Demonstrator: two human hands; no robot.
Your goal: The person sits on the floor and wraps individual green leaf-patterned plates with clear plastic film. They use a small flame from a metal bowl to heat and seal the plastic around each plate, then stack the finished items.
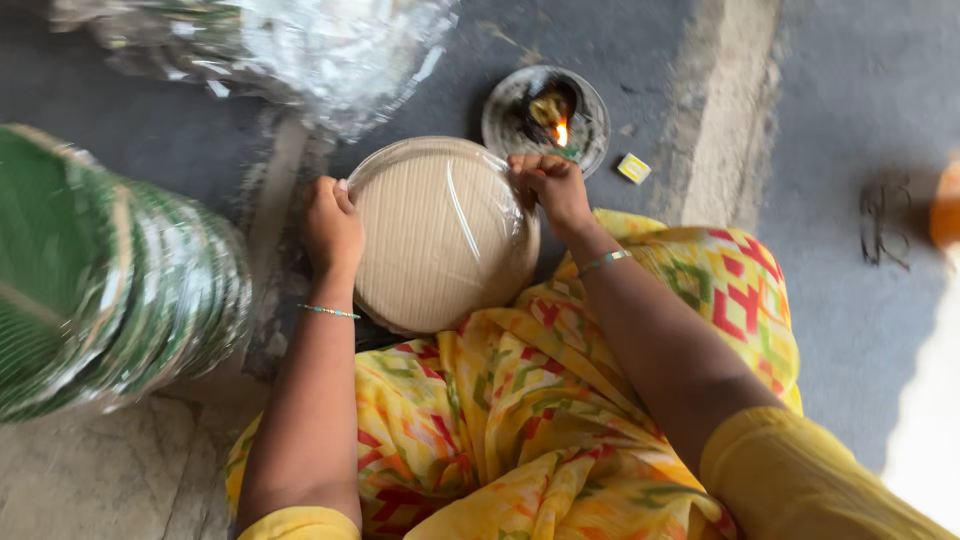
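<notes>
A round stack of pale beige paper plates wrapped in clear plastic film rests against my lap, over a yellow patterned cloth. My left hand grips the stack's left rim. My right hand pinches the film at the upper right rim, fingers closed on it. Just beyond the right hand sits a small metal dish with a burning flame.
A wrapped pile of green-rimmed plates lies on the floor at the left. Crumpled clear plastic lies at the top. A small yellow matchbox sits right of the dish. A dark tangled object lies at the far right.
</notes>
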